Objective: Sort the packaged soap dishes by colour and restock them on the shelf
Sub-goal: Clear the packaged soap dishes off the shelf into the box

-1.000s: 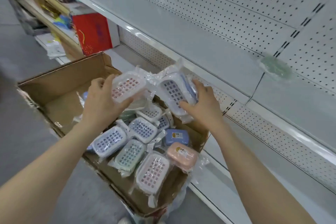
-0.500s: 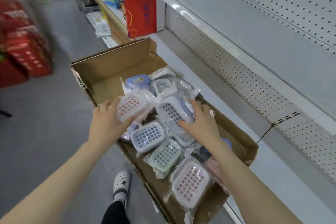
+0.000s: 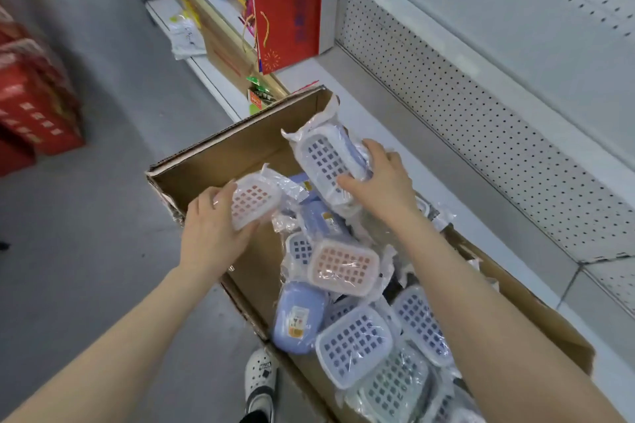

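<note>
An open cardboard box (image 3: 220,154) on the floor holds several soap dishes in clear plastic wrap. My left hand (image 3: 211,230) grips a pink packaged soap dish (image 3: 254,201) over the box's left side. My right hand (image 3: 381,182) grips a blue packaged soap dish (image 3: 324,158), tilted up above the box's far end. Below them lie another pink dish (image 3: 340,266), a blue dish with its label up (image 3: 299,316), a blue dish grid-side up (image 3: 354,345) and a greenish one (image 3: 395,385). The white shelf (image 3: 457,3) runs along the right.
The lower white shelf board (image 3: 395,144) lies beside the box under a pegboard back panel (image 3: 481,106). A red gift bag (image 3: 288,14) stands at the shelf's far end. Red boxes (image 3: 31,106) are stacked across the aisle on the left. My white shoe (image 3: 259,378) is by the box.
The view has swung further down and left. My right hand has raised the blue dish toward the box's far end. My left hand still holds the pink dish.
</note>
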The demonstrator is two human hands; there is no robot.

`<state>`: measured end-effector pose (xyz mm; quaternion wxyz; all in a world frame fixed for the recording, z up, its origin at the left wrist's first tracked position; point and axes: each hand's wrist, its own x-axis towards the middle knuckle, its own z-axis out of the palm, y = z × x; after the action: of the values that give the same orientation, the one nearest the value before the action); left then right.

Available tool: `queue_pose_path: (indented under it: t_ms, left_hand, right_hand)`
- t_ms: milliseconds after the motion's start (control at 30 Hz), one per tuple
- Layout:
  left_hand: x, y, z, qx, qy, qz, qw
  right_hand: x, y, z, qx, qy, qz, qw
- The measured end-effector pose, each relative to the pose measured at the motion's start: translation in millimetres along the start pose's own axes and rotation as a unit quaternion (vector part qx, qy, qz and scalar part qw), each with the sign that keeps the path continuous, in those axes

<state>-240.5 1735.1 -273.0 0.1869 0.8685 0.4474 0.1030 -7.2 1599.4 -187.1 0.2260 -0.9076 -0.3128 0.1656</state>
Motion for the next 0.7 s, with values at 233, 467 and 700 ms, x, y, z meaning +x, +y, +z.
queue_pose_path:
  t_ms: [233, 467, 700]
  left_hand:
    - [15.8, -18.4, 32.5, 0.014, -0.033, -0.003, 0.999]
    - [23.5, -39.8, 53.3, 0.045, -0.078, -0.009, 0.996]
    - [35.6, -44.7, 55.4, 0.111, -0.156, -0.006, 0.981]
  right_hand:
    - [62.5, 0.1, 61.6, -0.040, -0.115, 0.069, 0.990]
    - [84.5, 5.8, 82.2, -0.106, -0.103, 0.014, 0.989]
    - [82.1, -3.5, 89.7, -0.210, -0.051, -0.072, 0.974]
